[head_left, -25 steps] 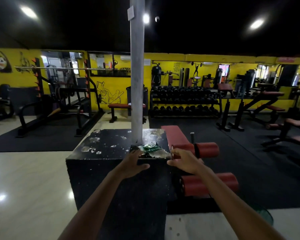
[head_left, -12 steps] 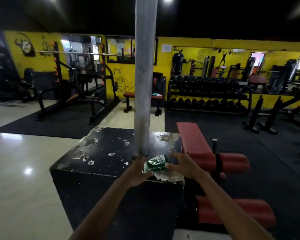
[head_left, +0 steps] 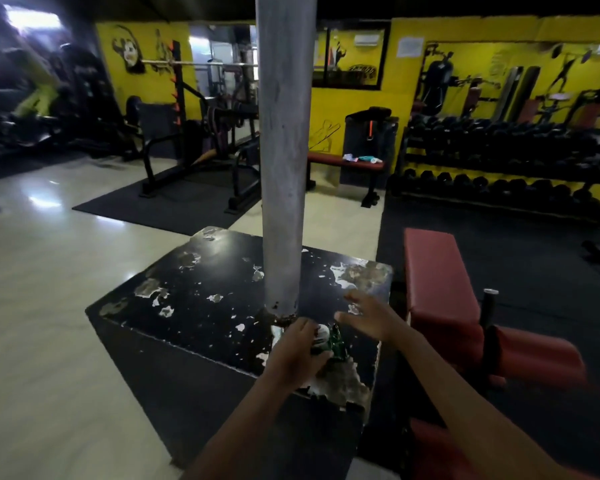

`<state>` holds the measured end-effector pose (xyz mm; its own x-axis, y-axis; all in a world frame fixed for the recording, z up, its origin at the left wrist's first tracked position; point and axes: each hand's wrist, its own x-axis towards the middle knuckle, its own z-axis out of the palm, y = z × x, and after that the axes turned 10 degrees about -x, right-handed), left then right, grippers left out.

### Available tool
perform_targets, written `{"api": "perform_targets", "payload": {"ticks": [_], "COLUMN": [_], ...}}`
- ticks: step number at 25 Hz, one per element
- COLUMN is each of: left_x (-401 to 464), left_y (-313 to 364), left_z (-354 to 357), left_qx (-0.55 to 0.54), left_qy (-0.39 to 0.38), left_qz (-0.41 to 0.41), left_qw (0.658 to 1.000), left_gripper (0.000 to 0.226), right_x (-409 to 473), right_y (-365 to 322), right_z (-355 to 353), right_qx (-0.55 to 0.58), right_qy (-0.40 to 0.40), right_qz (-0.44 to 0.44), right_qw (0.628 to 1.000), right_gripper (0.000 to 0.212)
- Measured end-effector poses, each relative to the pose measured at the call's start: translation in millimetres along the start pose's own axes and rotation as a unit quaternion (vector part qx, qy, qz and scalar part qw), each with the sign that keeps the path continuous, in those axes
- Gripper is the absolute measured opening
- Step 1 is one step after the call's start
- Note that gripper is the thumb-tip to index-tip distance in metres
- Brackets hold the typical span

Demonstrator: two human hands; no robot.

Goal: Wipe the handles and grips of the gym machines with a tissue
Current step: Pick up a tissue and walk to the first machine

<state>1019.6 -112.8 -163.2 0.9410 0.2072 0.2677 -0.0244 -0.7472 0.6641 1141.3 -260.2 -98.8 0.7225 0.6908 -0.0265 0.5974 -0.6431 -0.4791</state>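
A green and white tissue packet (head_left: 330,342) lies on the near right part of a chipped black block (head_left: 201,299), just in front of a grey pillar (head_left: 284,161). My left hand (head_left: 297,351) covers the packet's left side with the fingers curled onto it. My right hand (head_left: 369,317) hovers just right of the packet, fingers spread, holding nothing. Most of the packet is hidden under my left hand.
A red padded bench (head_left: 440,292) with roller pads (head_left: 541,355) stands right of the block. Farther back are a squat rack with a barbell (head_left: 201,64), a small red bench (head_left: 343,161) and a dumbbell rack (head_left: 506,168). Pale tiled floor (head_left: 42,271) lies to the left.
I have come closer to the block and look down on it more steeply. My left hand has closed over the packet, and my right hand has drawn slightly away to the right.
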Motion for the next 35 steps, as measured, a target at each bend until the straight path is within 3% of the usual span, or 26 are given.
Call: {"api": "perform_targets", "payload": {"ticks": [5,12,24,35], "left_x": [6,-7,-5,-4], "left_y": [-4,-23,-25,-18], "left_z": [16,6,0,-6], "left_qx": [-0.046,-0.12,-0.136,-0.108], "left_qy": [0.116,0.222,0.198,0.174], "left_qz": [-0.007,-0.037,-0.064,-0.048], "left_qw": [0.992,0.967,0.969,0.978], "left_gripper": [0.015,0.032,0.029,0.024], "right_x": [19,26,35,34], "right_y": [15,8,-14,-14], "right_z": [14,38,42,14], "right_qx": [-0.004,-0.009,-0.085,-0.069], "right_qy": [-0.008,-0.028,0.021,0.05], "right_qz": [-0.041,-0.114,-0.168,-0.171], "right_qw": [0.999,0.993,0.982,0.982], "right_gripper": [0.055,0.028,0.004,0.006]}}
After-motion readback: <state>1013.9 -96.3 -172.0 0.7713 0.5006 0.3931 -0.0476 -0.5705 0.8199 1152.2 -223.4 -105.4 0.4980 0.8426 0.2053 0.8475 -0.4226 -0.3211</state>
